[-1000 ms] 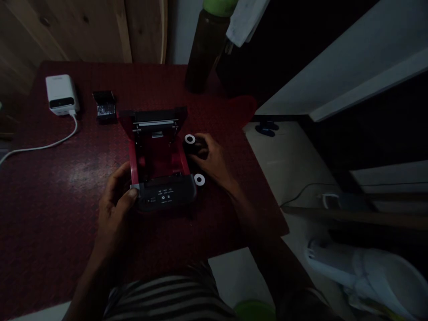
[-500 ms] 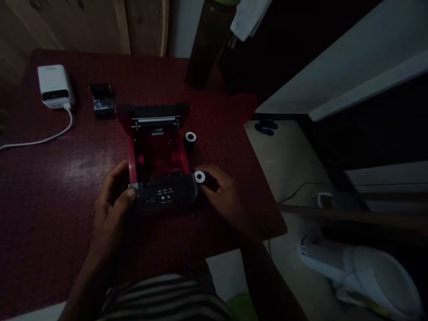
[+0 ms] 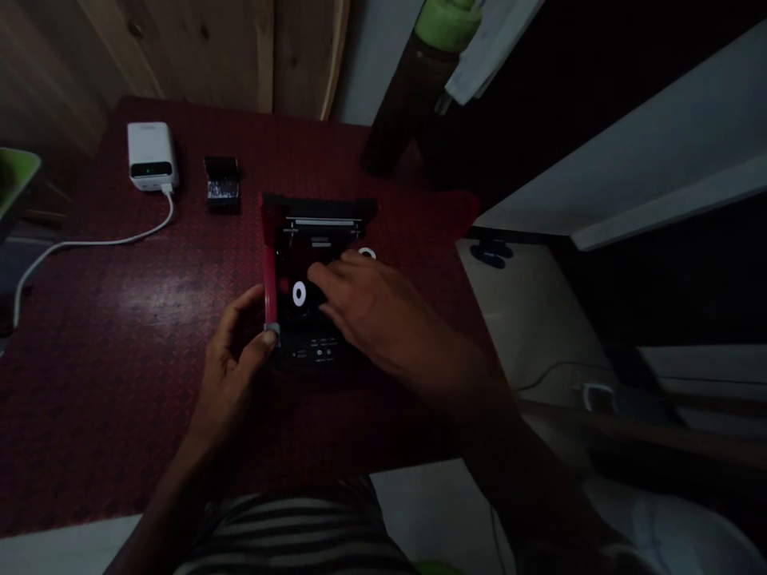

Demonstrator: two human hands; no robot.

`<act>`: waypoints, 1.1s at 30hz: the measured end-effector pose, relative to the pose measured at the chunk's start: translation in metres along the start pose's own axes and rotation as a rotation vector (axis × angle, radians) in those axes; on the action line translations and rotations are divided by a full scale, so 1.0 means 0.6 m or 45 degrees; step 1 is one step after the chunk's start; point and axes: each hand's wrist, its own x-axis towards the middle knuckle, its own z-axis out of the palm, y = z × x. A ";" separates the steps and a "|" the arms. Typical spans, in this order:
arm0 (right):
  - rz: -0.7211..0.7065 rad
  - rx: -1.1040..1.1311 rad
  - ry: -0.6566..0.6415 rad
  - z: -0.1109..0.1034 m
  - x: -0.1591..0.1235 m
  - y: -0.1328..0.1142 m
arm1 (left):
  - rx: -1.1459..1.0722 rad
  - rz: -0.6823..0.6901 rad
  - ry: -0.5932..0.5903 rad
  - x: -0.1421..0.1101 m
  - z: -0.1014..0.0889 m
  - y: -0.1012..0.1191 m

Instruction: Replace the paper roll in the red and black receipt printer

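Grip, right hand (image 3: 383,311): narrow, fingers curled from about three o'clock over the open case, apparently holding one roll (image 3: 299,294); fingertip contact lost in the dark.

Grip, left hand (image 3: 231,363): holding the red-and-black case (image 3: 271,283) at its seven-to-nine o'clock side, thumb on the near corner.

Lid (image 3: 327,209): raised, at twelve o'clock.

Roll, first: within the case opening, white ring end showing; seated or merely held there, cannot tell.

Roll, second (image 3: 367,252): outside, just beside the case at two o'clock, partly behind the right hand.

Present count: one roll in, one out, lid up.

Also listed: small black item (image 3: 222,188), between ten and eleven; white power bank (image 3: 149,152), cable (image 3: 113,240) attached, ten; green-capped bottle (image 3: 401,104), one.
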 end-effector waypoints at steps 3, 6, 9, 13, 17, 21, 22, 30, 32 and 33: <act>0.098 -0.135 -0.065 0.014 0.030 -0.017 | -0.039 -0.036 -0.014 -0.002 0.002 0.003; 0.153 -0.146 -0.061 0.026 0.047 -0.012 | -0.073 -0.065 -0.033 -0.003 0.004 0.006; 0.115 -0.118 -0.050 0.044 0.061 0.010 | -0.079 -0.094 -0.042 -0.003 0.004 0.008; 0.046 -0.049 -0.005 0.065 0.062 0.034 | -0.055 -0.069 -0.030 -0.002 0.004 0.009; 0.060 0.184 0.029 0.052 0.036 0.038 | -0.060 -0.076 -0.024 -0.002 0.004 0.011; -0.117 0.468 -0.002 0.017 -0.005 0.039 | -0.053 -0.058 -0.019 -0.001 0.004 0.006; -0.141 0.502 -0.006 0.011 -0.015 0.038 | -0.048 -0.051 -0.018 0.000 0.003 0.004; -0.218 0.536 0.241 0.029 -0.046 0.034 | -0.025 -0.016 0.059 -0.001 -0.008 0.017; -0.205 0.543 0.287 0.035 -0.049 0.030 | 0.032 0.072 0.109 0.012 -0.011 0.032; -0.177 0.555 0.288 0.037 -0.049 0.027 | 0.081 0.114 0.119 0.023 -0.012 0.040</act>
